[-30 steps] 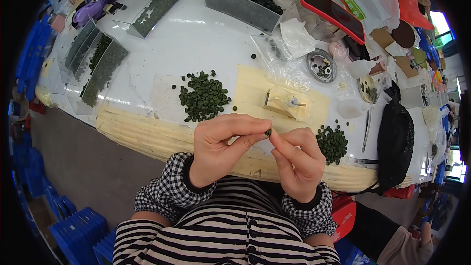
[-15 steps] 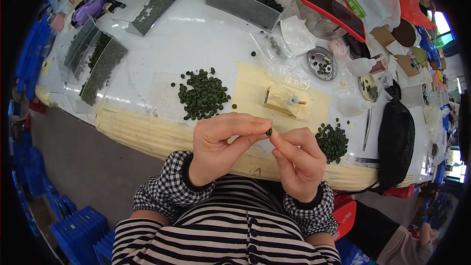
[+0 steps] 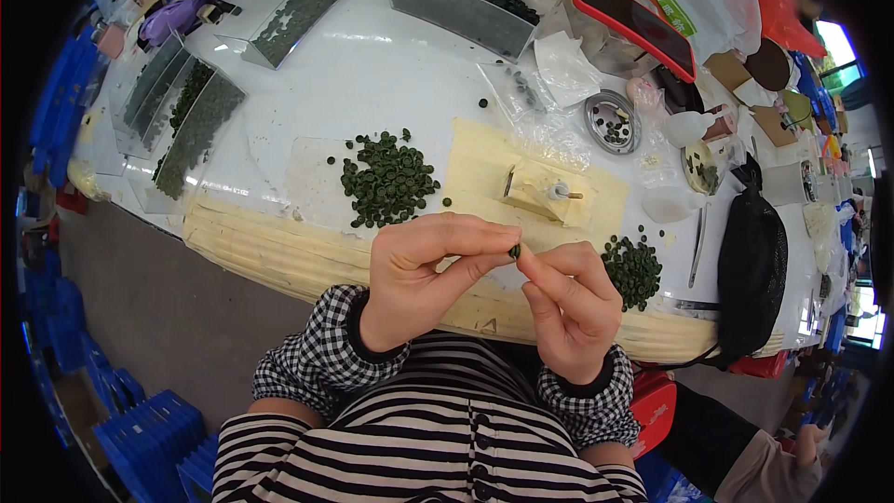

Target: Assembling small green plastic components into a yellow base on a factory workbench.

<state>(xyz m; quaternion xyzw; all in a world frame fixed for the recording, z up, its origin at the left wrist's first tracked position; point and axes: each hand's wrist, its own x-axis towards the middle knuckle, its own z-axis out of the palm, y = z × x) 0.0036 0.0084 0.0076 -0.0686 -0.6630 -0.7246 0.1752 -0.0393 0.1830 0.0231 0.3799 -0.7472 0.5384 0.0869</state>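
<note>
While green discs (image 3: 389,182) dot the table (image 3: 307,98), blue crates (image 3: 154,452) stand nearby.

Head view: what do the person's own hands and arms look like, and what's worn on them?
The left hand and right hand show no gloves. Both forearms wear black-and-white checked sleeve covers with plain black cuffs at the wrists. Above these, some bare arm shows, then the sleeves of a black-and-off-white striped top.
</note>
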